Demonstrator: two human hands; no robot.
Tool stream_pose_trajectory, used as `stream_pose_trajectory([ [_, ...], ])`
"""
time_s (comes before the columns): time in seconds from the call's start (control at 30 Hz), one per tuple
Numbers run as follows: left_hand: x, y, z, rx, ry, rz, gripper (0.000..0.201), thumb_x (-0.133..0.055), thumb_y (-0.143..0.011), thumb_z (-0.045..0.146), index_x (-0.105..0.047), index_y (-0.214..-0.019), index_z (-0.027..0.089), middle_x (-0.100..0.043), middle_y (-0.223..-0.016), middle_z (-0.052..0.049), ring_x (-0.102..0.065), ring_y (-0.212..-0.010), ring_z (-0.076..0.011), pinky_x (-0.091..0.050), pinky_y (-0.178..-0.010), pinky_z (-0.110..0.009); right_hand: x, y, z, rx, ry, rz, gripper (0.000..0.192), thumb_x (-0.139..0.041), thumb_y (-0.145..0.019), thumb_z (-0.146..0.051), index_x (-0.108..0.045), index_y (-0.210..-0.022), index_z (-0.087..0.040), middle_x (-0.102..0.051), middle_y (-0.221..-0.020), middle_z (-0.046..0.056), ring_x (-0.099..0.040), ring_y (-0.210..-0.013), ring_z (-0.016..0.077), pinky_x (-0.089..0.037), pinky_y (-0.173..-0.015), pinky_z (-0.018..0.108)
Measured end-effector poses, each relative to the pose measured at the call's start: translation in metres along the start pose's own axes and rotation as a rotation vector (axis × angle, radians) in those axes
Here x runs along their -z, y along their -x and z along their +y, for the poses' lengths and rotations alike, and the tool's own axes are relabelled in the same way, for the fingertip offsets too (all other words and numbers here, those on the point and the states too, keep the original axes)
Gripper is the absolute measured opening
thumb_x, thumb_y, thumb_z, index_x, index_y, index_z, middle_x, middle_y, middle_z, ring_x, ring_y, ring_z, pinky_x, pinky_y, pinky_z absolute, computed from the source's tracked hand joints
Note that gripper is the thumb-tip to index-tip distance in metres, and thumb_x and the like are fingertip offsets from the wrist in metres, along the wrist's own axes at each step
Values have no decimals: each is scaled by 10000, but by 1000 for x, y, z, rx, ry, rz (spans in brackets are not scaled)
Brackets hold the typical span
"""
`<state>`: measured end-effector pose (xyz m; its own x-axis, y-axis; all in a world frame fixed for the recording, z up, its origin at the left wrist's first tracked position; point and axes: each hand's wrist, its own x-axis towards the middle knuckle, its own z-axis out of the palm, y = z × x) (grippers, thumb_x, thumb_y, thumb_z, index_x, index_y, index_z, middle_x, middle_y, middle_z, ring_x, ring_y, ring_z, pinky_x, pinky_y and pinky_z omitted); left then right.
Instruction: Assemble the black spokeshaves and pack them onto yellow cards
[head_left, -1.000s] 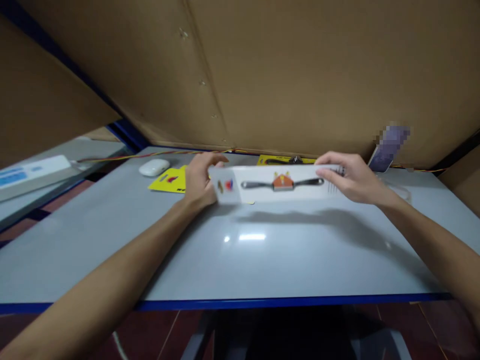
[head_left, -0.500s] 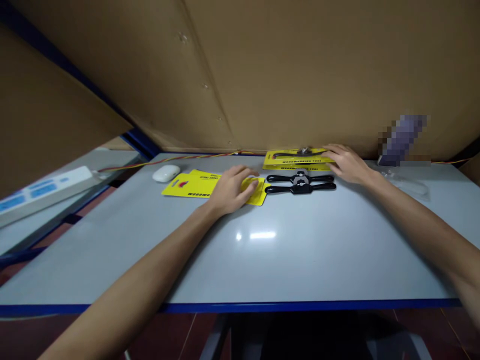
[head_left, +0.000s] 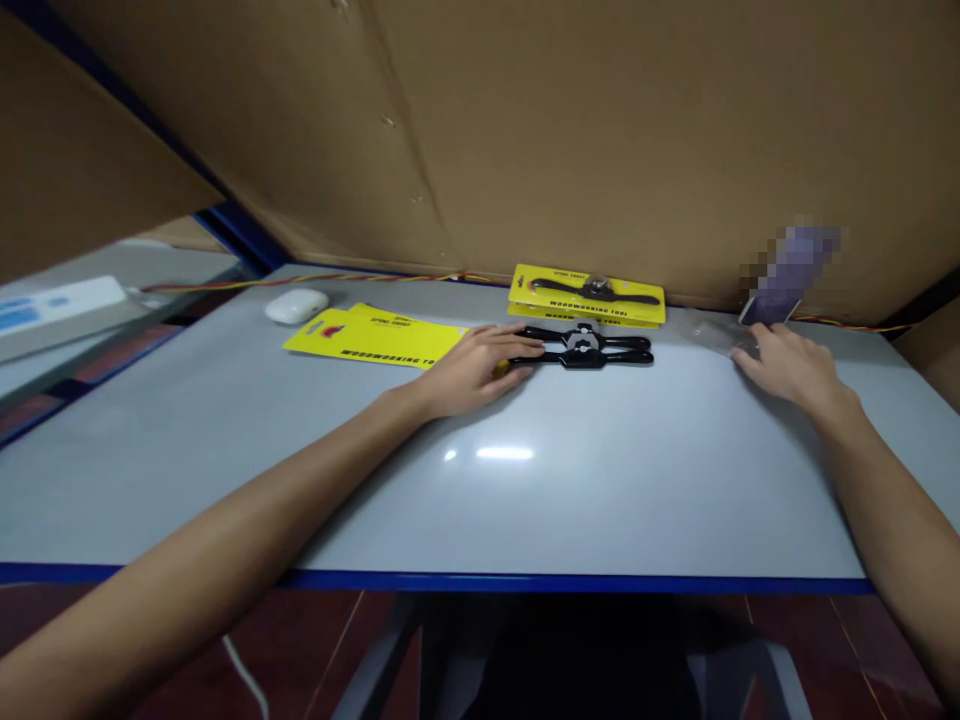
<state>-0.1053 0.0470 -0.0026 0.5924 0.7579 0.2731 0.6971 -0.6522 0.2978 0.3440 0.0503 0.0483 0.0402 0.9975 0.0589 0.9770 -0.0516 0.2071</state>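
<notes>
right hand (head_left: 787,365) moved onto clear packaging (head_left: 712,332), possibly empty; left hand (head_left: 472,365) flat, touching black tools (head_left: 581,351).

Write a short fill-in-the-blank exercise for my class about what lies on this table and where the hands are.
1. The left hand lies beside two ____ spokeshaves.
2. The flat cards left of that hand are ____.
3. The right hand rests on the grey ____.
4. The earbud case near the cards is ____.

Missing words: black; yellow; table; white

White mouse (head_left: 296,305) near a red-yellow cable (head_left: 315,279) by the cardboard wall (head_left: 570,130).
</notes>
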Motion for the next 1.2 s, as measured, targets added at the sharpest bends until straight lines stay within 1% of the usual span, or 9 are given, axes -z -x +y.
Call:
stream_pose_trajectory([
  [0.13, -1, -2, -1, -10, 7, 23, 400, -492, -1000, 358, -780, -1252, 242, -797, -1272, -82, -631, -1385, -324, -475, -1169, -613, 12, 8, -5, 11, -90, 130, 527, -464, -1040, -549, -706, -1299, -159, -757, -1208, 228, -719, -1048, 412, -524, -805, 499],
  [0.23, -2, -2, 6, -52, 56, 20, 374, -525, -987, 337, -793, -1238, 267, -810, -1232, -79, -687, -1297, -308, -506, -1141, -603, 21, 16, -16, 38, -208, 331, 509, -497, -1032, -554, -712, -1278, -164, -761, -1213, 222, -714, -1069, 417, -520, -830, 493],
  [0.4, -3, 0, 29, -146, 189, -42, 342, -572, -988, 364, -806, -1223, 278, -810, -1205, -83, -720, -1199, -276, -588, -1052, -498, 12, 39, -63, 418, -444, 546, 472, -624, -969, -606, -706, -1214, -212, -778, -1168, 159, -699, -1072, 375, -522, -941, 509],
  [0.5, -5, 3, 42, -161, 219, -60, 346, -610, -984, 441, -796, -1236, 293, -808, -1145, -64, -718, -1120, -265, -607, -973, -445, 0, 55, -98, 619, -601, 462, 447, -684, -948, -583, -692, -1199, -213, -787, -1157, 147, -715, -1052, 356, -544, -930, 515],
  [0.6, -6, 5, 49, -191, 186, -30, 348, -618, -983, 457, -790, -1217, 265, -793, -1102, -73, -698, -1042, -263, -593, -929, -430, -6, 66, -113, 677, -711, 309, 445, -634, -985, -500, -654, -1314, -202, -771, -1253, 154, -717, -1142, 346, -565, -964, 522],
  [0.7, -5, 5, 50, -195, 125, -6, 343, -617, -991, 468, -789, -1158, 223, -757, -1059, -89, -690, -963, -252, -583, -882, -412, -3, 69, -107, 704, -737, 222, 659, -642, -958, -473, -519, -1528, -166, -677, -1458, 195, -658, -1310, 365, -543, -1068, 561],
  [0.8, -5, 5, 49, -196, 66, 10, 332, -557, -1036, 428, -782, -1112, 195, -733, -1019, -95, -692, -929, -239, -586, -837, -386, 2, 68, -95, 721, -634, 226, 751, -679, -909, -440, -477, -1573, -152, -624, -1527, 210, -621, -1368, 386, -498, -1133, 596],
  [1.07, -5, 12, 46, -329, -126, 155, 259, -464, -1034, 220, -718, -1048, 172, -714, -907, -65, -666, -781, -188, -563, -672, -303, -2, 61, -86, 700, -386, 271, 725, -598, -884, -305, -487, -1575, -115, -738, -1238, 198, -706, -1137, 383, -486, -1080, 639],
  [1.2, -3, 13, 48, -476, -160, 343, 209, -488, -1058, 202, -697, -1064, 188, -681, -815, -24, -637, -697, -155, -526, -607, -260, -6, 62, -85, 708, -489, 275, 745, -543, -882, -175, -437, -1620, -163, -727, -1343, 178, -692, -1220, 361, -572, -1014, 552],
])
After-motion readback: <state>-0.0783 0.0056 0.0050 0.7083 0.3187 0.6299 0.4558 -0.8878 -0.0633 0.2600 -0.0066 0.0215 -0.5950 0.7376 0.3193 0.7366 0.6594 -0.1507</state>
